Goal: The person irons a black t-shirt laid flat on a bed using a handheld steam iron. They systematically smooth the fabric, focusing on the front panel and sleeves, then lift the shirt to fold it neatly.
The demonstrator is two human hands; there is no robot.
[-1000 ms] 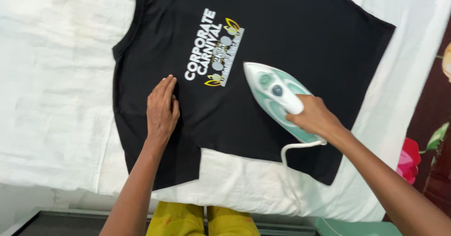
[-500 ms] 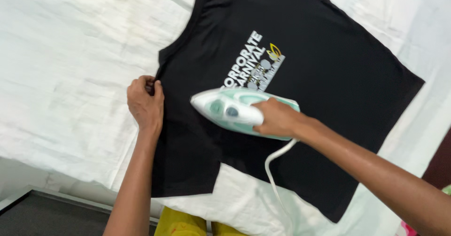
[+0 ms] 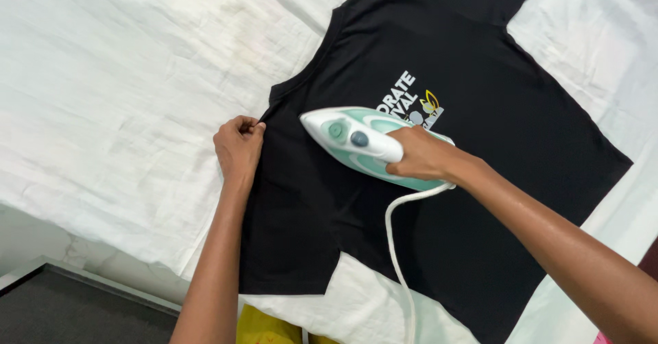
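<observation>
A black T-shirt (image 3: 473,111) lies flat on a white sheet (image 3: 123,90), its chest print partly covered by a green and white iron (image 3: 356,142). The right hand (image 3: 421,155) wraps the iron's handle, fingers closed around it, the soleplate resting on the shirt with its tip aimed at the left side seam. The left hand (image 3: 238,145) pinches that side edge of the shirt, fingers curled together on the cloth. A white cord (image 3: 397,248) trails from the iron's heel across the lower shirt toward the near hem. Bare sheet spreads wide to the left of the shirt edge; black cloth lies open beyond the iron's right side.
</observation>
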